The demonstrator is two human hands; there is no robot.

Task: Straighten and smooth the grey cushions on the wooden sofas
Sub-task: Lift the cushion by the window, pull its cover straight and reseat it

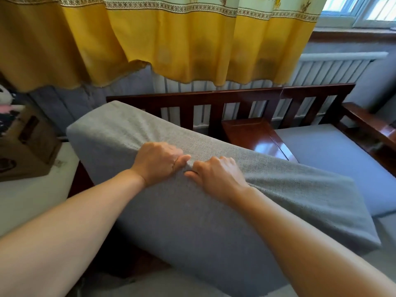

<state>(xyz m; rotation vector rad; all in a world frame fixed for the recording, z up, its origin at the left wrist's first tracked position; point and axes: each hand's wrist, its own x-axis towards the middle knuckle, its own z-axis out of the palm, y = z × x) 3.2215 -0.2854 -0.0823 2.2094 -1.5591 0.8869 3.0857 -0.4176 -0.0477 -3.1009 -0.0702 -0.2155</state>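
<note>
Daylight enters from the window (362, 9) far right; glare shines on the wooden armrest (257, 138); edges bend, slightly soft.

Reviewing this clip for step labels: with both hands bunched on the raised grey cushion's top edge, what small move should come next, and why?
Probably draw the two hands apart along the edge. The left hand and right hand pinch the cover of the grey cushion side by side, nearly touching, and creases fan out from that spot. Pulling outward should flatten them before the tilted cushion is set down.

Both forearms bare to the hands (158, 161), no sleeves.
</note>
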